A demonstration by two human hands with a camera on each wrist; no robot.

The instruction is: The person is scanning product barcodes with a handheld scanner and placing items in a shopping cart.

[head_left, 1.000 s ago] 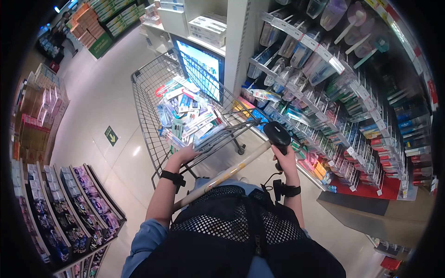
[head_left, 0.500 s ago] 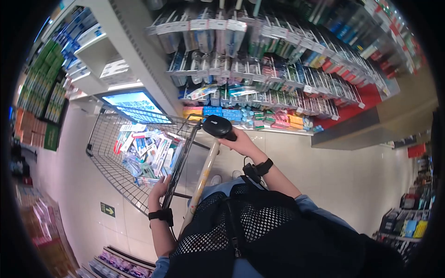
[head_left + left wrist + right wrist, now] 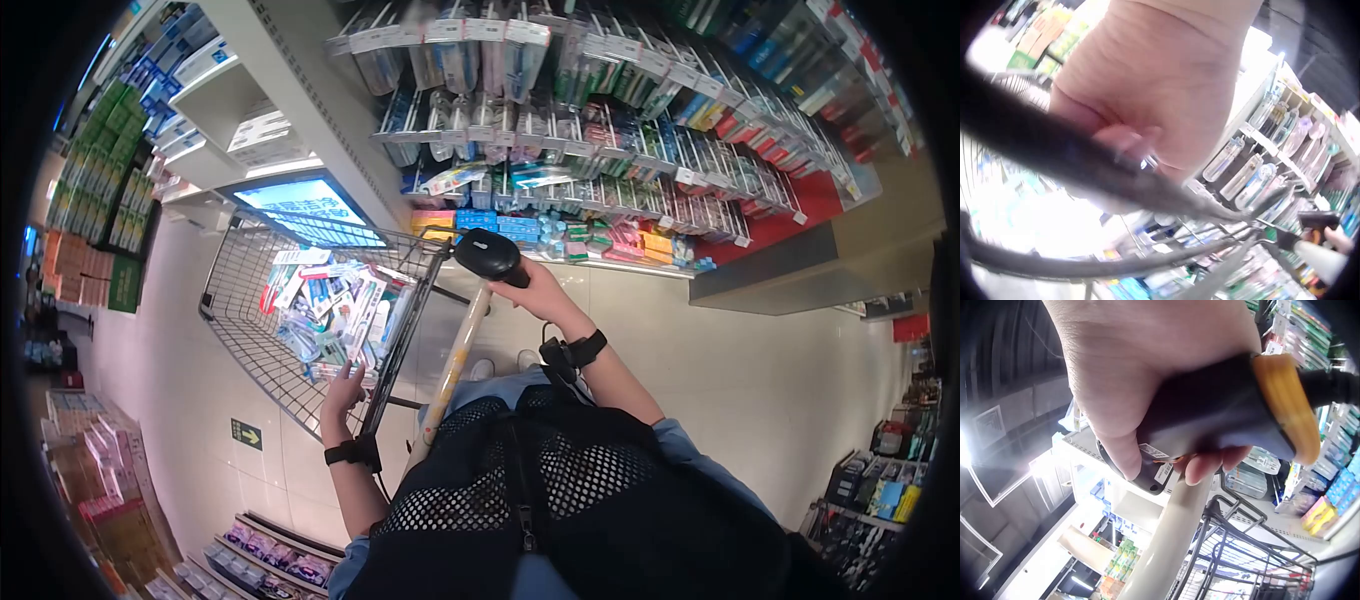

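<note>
My right hand (image 3: 545, 297) grips a black handheld barcode scanner (image 3: 488, 253) beside the upper end of the pale cart handle (image 3: 455, 365). The right wrist view shows the fingers wrapped around the scanner's dark grip, with an orange band (image 3: 1285, 406) at its end. My left hand (image 3: 343, 395) is inside the near edge of the wire shopping cart (image 3: 208, 302), its fingers loose at the side of a heap of packaged toothbrushes (image 3: 330, 310). In the left wrist view, a dark cart rail (image 3: 1072, 159) hides part of its fingers.
Hanging racks of packaged goods (image 3: 600, 140) line the far side. A lit screen (image 3: 300, 205) stands behind the cart. Shelves with purple packs (image 3: 270, 545) are at the lower left, and stacked cartons (image 3: 110, 500) lie farther left. A grey-brown base panel (image 3: 790, 270) juts out at right.
The view has turned right since a second ago, bringing the racks to the top and the cart leftward. My left hand has shifted from the cart's rim inward to the heap; the right keeps the scanner.
</note>
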